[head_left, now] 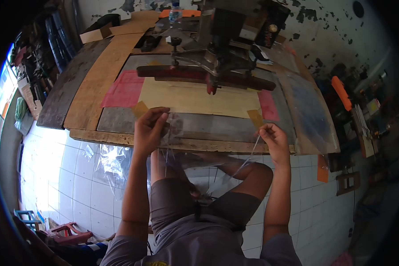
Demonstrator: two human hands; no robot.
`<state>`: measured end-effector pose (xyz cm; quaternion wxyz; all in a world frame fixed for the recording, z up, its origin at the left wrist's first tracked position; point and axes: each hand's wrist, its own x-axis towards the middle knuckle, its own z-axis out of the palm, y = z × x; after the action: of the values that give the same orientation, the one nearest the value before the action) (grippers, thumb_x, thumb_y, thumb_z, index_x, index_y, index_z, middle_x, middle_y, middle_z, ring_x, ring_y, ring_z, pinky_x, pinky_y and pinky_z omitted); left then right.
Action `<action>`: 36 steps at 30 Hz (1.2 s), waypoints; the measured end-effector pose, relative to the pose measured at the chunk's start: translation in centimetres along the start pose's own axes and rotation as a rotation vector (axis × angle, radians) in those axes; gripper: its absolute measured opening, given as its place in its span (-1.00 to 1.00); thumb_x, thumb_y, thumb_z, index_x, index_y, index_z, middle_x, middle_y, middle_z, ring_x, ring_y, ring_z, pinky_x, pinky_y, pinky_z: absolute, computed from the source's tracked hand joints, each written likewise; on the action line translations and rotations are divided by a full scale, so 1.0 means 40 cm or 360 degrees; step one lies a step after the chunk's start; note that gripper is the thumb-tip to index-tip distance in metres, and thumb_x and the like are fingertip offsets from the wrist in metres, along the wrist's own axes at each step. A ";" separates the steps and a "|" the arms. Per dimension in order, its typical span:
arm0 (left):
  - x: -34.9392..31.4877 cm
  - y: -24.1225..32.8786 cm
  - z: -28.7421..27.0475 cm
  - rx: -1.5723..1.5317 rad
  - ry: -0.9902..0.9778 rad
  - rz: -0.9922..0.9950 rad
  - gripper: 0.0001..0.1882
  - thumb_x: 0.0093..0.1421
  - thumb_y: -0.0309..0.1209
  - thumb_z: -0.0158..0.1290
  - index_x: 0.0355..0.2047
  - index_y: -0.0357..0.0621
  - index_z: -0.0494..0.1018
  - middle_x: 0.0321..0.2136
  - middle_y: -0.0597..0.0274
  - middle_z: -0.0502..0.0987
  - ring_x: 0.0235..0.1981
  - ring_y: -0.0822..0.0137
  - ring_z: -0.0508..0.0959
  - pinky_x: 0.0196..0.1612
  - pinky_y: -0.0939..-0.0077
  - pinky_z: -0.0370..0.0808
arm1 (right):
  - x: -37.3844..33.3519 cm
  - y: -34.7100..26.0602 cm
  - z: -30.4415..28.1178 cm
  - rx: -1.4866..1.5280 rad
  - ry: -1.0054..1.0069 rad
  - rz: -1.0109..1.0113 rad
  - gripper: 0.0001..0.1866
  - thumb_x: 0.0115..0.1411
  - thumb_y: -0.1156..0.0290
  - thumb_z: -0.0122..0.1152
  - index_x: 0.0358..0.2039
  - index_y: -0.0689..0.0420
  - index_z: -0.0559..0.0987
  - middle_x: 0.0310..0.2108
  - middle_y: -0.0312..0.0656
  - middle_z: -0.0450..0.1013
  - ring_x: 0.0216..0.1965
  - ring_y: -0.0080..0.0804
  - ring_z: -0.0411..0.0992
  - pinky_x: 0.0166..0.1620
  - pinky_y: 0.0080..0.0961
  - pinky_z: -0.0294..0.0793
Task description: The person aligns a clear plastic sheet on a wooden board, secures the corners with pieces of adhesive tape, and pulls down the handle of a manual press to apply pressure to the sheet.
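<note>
My left hand (150, 129) pinches the left end of a clear plastic sheet (176, 125) at the table's front edge. At the other end, my right hand (274, 139) holds its corner between thumb and fingers. The sheet is see-through and sags between my hands toward my lap, so its full outline is hard to make out. Just beyond it lies a pale yellow sheet (195, 101), with brown tape (255, 118) at its near corners. Over its far side spans the dark red bar (177, 73) of a press-like machine (213, 57).
Pink sheets (123, 89) flank the yellow one on the worn table. A plastic bottle (175, 15) and cardboard (133, 23) are at the back. Crumpled clear plastic (113, 162) hangs below the table's left front edge. A red stool (68, 233) stands at lower left.
</note>
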<state>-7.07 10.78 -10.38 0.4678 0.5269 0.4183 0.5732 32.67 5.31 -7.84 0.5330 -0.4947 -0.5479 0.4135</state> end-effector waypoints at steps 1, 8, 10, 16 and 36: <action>0.002 0.007 0.005 -0.0004 -0.0021 -0.0001 -0.76 0.46 -0.46 0.06 0.03 -0.37 0.52 -0.23 0.13 0.72 -0.33 0.54 0.64 -0.27 0.64 0.57 | 0.004 -0.003 -0.001 0.0024 -0.0061 0.0030 -0.84 0.40 0.40 0.30 -0.17 0.22 0.57 -0.25 -0.22 0.61 -0.20 -0.54 0.53 0.00 -0.55 0.47; 0.003 0.024 0.018 0.0074 -0.0003 0.0140 -0.77 0.46 -0.48 0.06 0.01 -0.38 0.50 -0.25 0.06 0.72 -0.42 0.49 0.65 -0.35 0.60 0.58 | 0.006 -0.005 0.017 0.0099 -0.0016 -0.0058 -0.87 0.40 0.42 0.28 -0.17 0.22 0.58 -0.28 -0.25 0.61 -0.20 -0.57 0.54 -0.02 -0.56 0.48; 0.000 0.025 0.018 0.0064 0.0054 0.0140 -0.78 0.46 -0.48 0.05 0.02 -0.38 0.51 -0.25 0.07 0.71 -0.43 0.50 0.63 -0.35 0.62 0.57 | 0.001 0.009 0.029 0.0061 0.0025 -0.0083 -0.86 0.41 0.41 0.27 -0.16 0.22 0.57 -0.28 -0.25 0.61 -0.19 -0.57 0.54 -0.02 -0.56 0.48; 0.000 0.023 0.024 0.0073 0.0056 0.0153 -0.78 0.47 -0.48 0.04 0.02 -0.38 0.51 -0.24 0.09 0.70 -0.41 0.52 0.62 -0.34 0.63 0.57 | -0.015 0.015 0.041 0.0020 0.0107 -0.0176 -0.82 0.39 0.43 0.29 -0.10 0.27 0.57 -0.28 -0.22 0.62 -0.20 -0.56 0.55 -0.04 -0.55 0.51; -0.068 -0.002 0.051 0.0406 0.0227 0.0336 -0.85 0.46 -0.52 0.00 -0.06 -0.33 0.51 -0.26 0.09 0.73 -0.36 0.44 0.68 -0.29 0.59 0.59 | -0.096 0.077 0.079 -0.0007 0.0226 -0.0429 -0.87 0.50 0.43 0.06 -0.07 0.22 0.44 -0.09 -0.06 0.60 -0.13 -0.42 0.61 -0.03 -0.49 0.54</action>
<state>-5.02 8.10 -10.85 0.3035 0.5809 0.4623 0.5973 29.64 2.30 -11.80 0.6199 -0.4458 -0.5713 0.3010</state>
